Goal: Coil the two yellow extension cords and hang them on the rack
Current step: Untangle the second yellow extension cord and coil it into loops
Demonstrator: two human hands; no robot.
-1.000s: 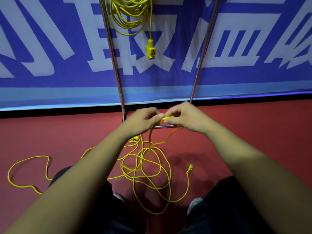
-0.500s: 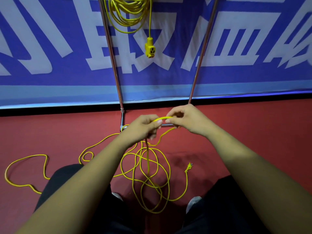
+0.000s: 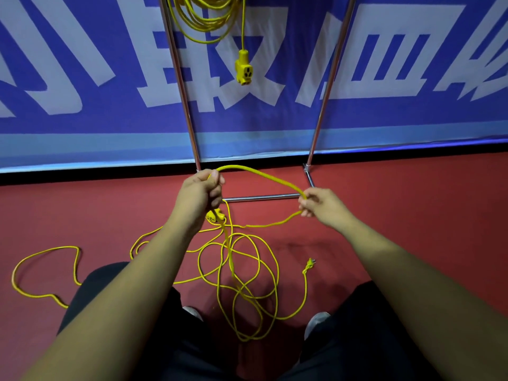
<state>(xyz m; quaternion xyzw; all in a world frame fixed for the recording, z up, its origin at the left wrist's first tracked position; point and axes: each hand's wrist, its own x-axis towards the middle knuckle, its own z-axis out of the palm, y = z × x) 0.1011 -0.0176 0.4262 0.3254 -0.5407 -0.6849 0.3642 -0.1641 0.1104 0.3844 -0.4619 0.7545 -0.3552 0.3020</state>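
- Loose cord (image 3: 44,251): sprawled on the red floor (image 3: 412,229) from 9 o'clock to centre, tangled loops between the feet. Mostly uncoiled.
- Left hand (image 3: 202,192): curled round this cord near its socket end (image 3: 215,215), which hangs just below.
- Hung cord (image 3: 206,20): coiled, on the rack (image 3: 178,78) at 12 o'clock. One of two looks done.
- Right hand (image 3: 319,204): pinches the same cord, an arc spanning hand to hand. Probably the first loop.
- Plug (image 3: 309,266): on the floor at 4 o'clock, free.
- Remaining: gather the rest, hang it.
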